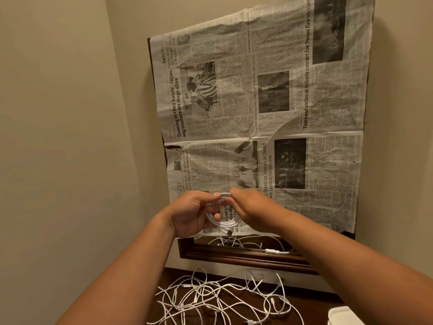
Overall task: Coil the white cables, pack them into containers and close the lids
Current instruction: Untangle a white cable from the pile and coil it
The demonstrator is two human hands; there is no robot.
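I hold a coiled white cable (223, 222) up in front of the newspaper-covered mirror. My left hand (195, 214) grips the loop from the left, its fingers through the coil. My right hand (251, 207) pinches the top of the same coil next to the left thumb, and is slightly blurred. A plug end hangs from the bottom of the coil. Below, a tangled heap of several loose white cables (222, 299) lies on the dark wooden surface. The corner of a white container (344, 315) shows at the bottom right.
A wood-framed mirror (234, 254) leans on the wall, mostly covered with newspaper (257, 113); its bare lower strip reflects cables. Beige walls meet in a corner at the left.
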